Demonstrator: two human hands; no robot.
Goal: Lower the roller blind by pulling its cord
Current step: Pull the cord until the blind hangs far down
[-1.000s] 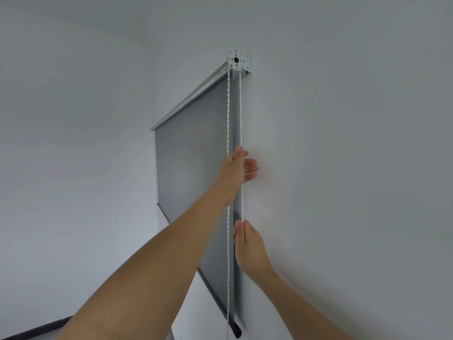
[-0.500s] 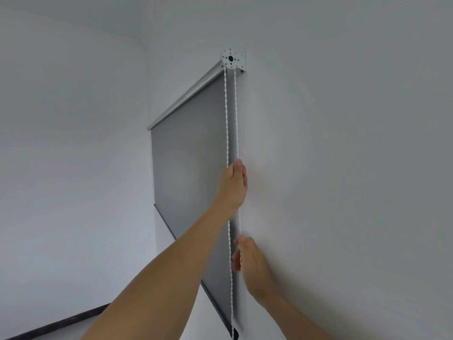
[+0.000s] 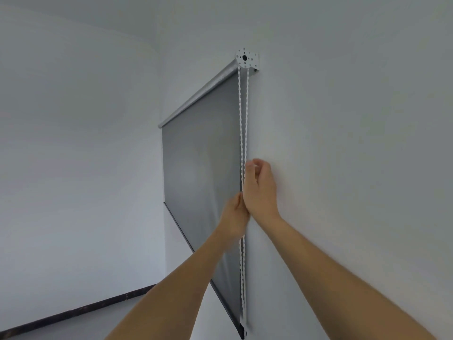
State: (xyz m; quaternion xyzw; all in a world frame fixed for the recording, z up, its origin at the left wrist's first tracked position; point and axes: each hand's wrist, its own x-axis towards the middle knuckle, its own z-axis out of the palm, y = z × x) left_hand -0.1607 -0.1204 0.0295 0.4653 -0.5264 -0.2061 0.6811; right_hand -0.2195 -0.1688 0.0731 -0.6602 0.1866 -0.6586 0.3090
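Observation:
A grey roller blind (image 3: 201, 177) hangs on the white wall from a roller tube with a white end bracket (image 3: 246, 59). Its dark bottom bar (image 3: 193, 251) slants down toward the lower middle. A white bead cord (image 3: 240, 119) drops in two strands from the bracket along the blind's right edge. My right hand (image 3: 261, 190) is the higher one, its fingers pinched shut on the cord. My left hand (image 3: 234, 215), slightly blurred, sits just below and left of it, closed around the cord; its fingers are hidden behind the hand.
A white wall (image 3: 355, 155) fills the right side, right behind my right hand. Another white wall (image 3: 73, 155) meets it at the corner on the left. A dark skirting strip (image 3: 81, 309) runs along the floor at lower left.
My left hand has slid down the cord from high up. My right hand has risen from below it and now grips the cord above the left hand.

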